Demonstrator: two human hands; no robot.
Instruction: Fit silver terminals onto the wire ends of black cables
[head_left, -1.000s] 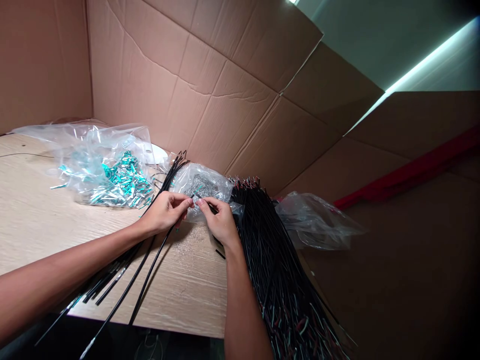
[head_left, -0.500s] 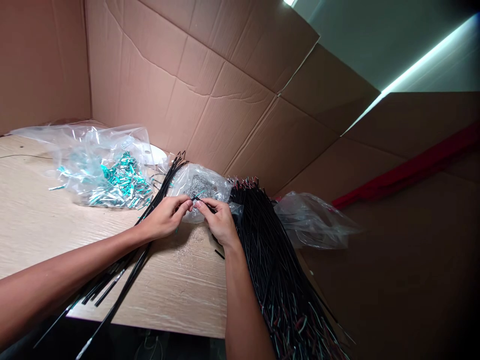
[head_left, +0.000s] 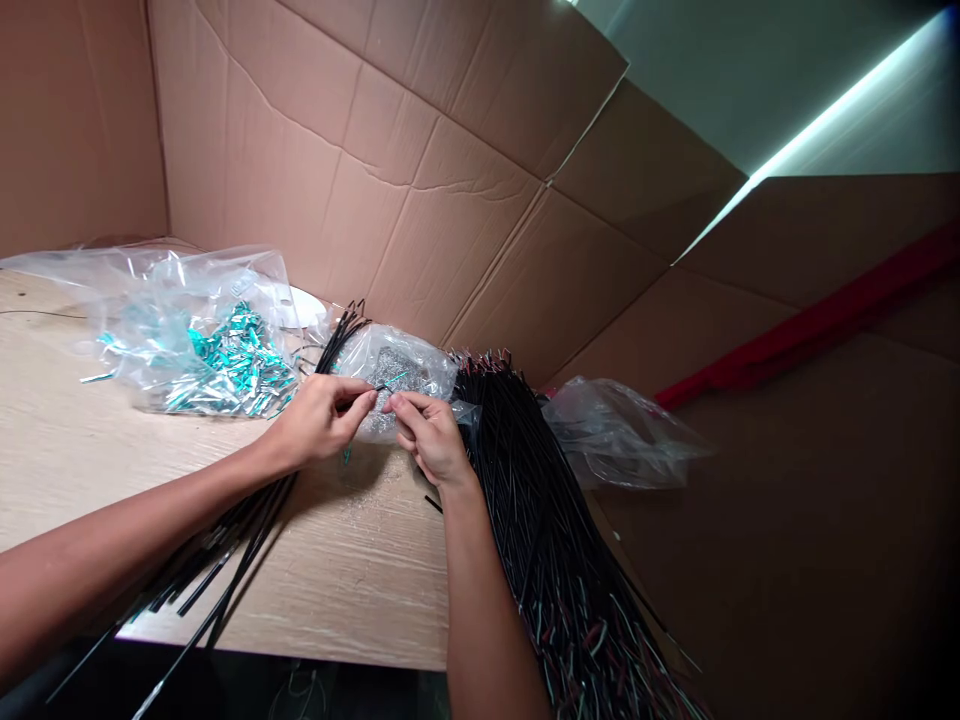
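Note:
My left hand (head_left: 326, 415) is closed in a pinch on a thin black cable (head_left: 381, 388), whose end pokes out past the fingertips. Just right of it, my right hand (head_left: 431, 432) is also pinched; what sits between its fingertips is too small to make out. Behind the fingers lies a clear bag of small metal pieces (head_left: 401, 372), with a thin teal strip showing in front of it. A loose bunch of black cables (head_left: 259, 535) runs under my left wrist. Right of my right forearm lies a thick pile of black cables (head_left: 525, 470) with coloured wire ends.
On the left of the wooden table (head_left: 337, 590) rests a clear plastic bag of teal and silver strips (head_left: 244, 355). A crumpled plastic bag (head_left: 619, 435) lies right of the cable pile. Cardboard walls (head_left: 300, 130) stand behind, and a red strip (head_left: 810, 320) crosses at right.
My fingertips have drawn slightly apart, and my right hand has turned with its fingers curled more. The whole view has shifted a little.

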